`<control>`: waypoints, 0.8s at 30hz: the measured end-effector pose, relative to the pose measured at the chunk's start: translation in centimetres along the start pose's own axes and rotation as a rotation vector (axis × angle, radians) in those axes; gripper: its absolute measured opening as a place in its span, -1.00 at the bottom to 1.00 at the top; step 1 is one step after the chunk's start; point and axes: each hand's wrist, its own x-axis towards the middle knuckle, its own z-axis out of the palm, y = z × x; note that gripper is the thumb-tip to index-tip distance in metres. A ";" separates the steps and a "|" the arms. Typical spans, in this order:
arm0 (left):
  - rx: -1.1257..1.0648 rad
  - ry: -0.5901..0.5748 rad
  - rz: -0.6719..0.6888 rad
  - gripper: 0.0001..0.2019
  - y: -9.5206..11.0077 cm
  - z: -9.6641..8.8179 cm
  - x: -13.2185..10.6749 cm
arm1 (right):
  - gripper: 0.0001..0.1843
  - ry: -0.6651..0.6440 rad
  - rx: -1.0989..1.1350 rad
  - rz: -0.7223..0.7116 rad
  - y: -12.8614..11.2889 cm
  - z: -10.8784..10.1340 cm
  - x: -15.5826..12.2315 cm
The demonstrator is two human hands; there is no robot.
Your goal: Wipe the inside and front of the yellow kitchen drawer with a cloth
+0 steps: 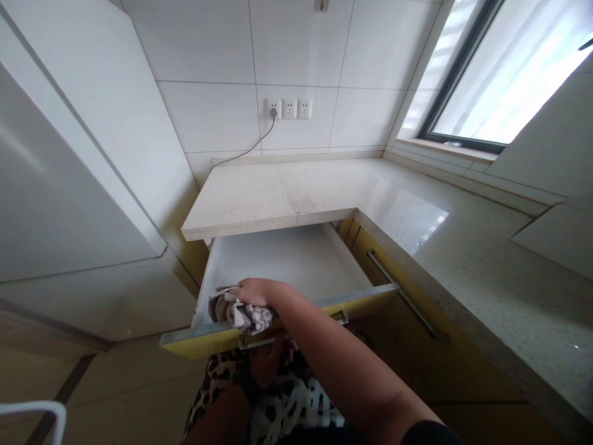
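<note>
A pulled-out drawer point(287, 253) with a white inside and a yellow front juts from under the counter. My right hand point(257, 292) presses a crumpled, patterned grey-and-white cloth point(250, 316) onto the top edge of the drawer front, near its left corner. The fingers are bunched over the cloth, which partly hides them. Below, my left hand point(273, 360) is closed at the metal drawer handle point(264, 343), in shadow and partly covered by my right forearm. A dark band circles my left wrist.
A pale stone countertop point(324, 182) runs along the back and right side. Yellow cabinet fronts with a long bar handle point(403, 293) stand at right. A tall white cabinet point(83, 154) is on the left. A cord point(245, 150) leads to wall sockets point(290, 109).
</note>
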 end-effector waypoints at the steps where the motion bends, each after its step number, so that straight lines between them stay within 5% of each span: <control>1: 0.008 0.011 -0.008 -0.24 0.0 0.0 0.0 | -0.44 -0.009 -0.015 -0.006 -0.3 0.3 0.6; 9: 0.054 -0.008 -0.030 -0.27 -0.3 -0.3 0.0 | -0.77 -0.097 -0.117 -0.029 -1.6 0.7 2.2; 24: -0.021 -0.086 -0.014 -0.21 -0.6 0.0 0.0 | -0.49 -0.052 -0.061 0.092 1.6 -1.4 -1.8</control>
